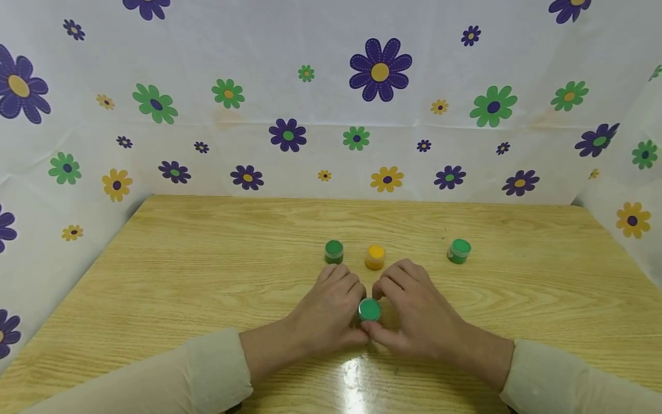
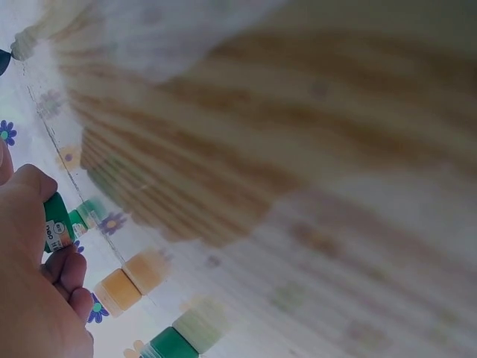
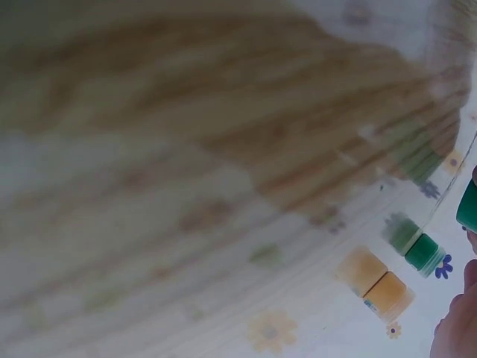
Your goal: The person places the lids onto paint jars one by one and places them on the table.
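Observation:
A small paint jar with a green top point(image 1: 369, 310) stands between my two hands, near the middle front of the table. My left hand point(image 1: 331, 310) grips it from the left, fingers curled on the far side and thumb on the near side. From the right, my right hand point(image 1: 419, 310) pinches the same jar, its thumb at the near edge of the top. In the left wrist view, the green jar point(image 2: 57, 224) shows part of a printed label between thumb and fingers. Only part of the jar point(image 3: 468, 209) enters the right wrist view, at the right edge.
Just beyond my hands stand a dark green jar point(image 1: 334, 253) and a yellow jar point(image 1: 375, 259). Another green jar point(image 1: 459, 252) is farther right. The wood-grain table point(image 1: 207, 247) ends at a white flowered cloth point(image 1: 320, 109) at the back and sides.

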The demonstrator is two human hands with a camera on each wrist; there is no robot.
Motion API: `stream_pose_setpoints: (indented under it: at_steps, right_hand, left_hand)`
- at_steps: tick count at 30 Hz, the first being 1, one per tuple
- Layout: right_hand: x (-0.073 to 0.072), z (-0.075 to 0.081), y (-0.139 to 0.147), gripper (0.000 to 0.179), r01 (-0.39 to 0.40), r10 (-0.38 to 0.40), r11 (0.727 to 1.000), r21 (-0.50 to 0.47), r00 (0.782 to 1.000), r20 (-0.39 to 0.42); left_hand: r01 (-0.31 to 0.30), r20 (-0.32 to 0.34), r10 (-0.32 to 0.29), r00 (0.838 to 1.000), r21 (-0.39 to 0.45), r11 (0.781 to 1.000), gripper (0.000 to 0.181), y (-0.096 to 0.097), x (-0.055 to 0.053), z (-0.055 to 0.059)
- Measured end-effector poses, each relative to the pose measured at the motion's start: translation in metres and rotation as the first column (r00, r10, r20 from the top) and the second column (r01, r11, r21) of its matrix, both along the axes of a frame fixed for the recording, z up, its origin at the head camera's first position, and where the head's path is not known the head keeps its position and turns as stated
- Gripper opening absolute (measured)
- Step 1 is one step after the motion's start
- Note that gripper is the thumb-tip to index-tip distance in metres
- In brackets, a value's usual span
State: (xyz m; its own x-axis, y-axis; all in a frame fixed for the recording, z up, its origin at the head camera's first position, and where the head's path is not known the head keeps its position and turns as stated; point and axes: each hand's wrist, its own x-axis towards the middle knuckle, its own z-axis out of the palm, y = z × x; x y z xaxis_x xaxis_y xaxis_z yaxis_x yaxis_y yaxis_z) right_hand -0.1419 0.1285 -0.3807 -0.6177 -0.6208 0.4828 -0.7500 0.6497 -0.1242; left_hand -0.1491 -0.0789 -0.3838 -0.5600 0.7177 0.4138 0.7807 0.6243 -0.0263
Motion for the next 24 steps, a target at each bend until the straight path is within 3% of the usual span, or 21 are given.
stream_pose_setpoints:
  at_steps: [6,17,24]
  right_hand:
    - [0.0003,0.0008,0.0002,0.037,-0.006,0.006,1.000,-0.004,1.000,0.027]
    - [-0.0012,-0.0011,0.0001,0.033,-0.060,0.060,0.997,-0.042,0.998,0.004]
    - [-0.0012,-0.0016,-0.0001,0.029,-0.054,0.054,0.997,-0.046,0.998,-0.017]
  left_hand:
    - [-0.007,0.006,0.007,1.000,0.004,1.000,0.038,0.0004,0.0003,-0.0002]
    - [-0.016,0.016,0.016,1.000,-0.005,1.000,0.038,0.0004,0.0007,0.0014]
    - [-0.003,0.014,0.002,1.000,0.014,1.000,0.036,0.0005,0.0002,0.0006]
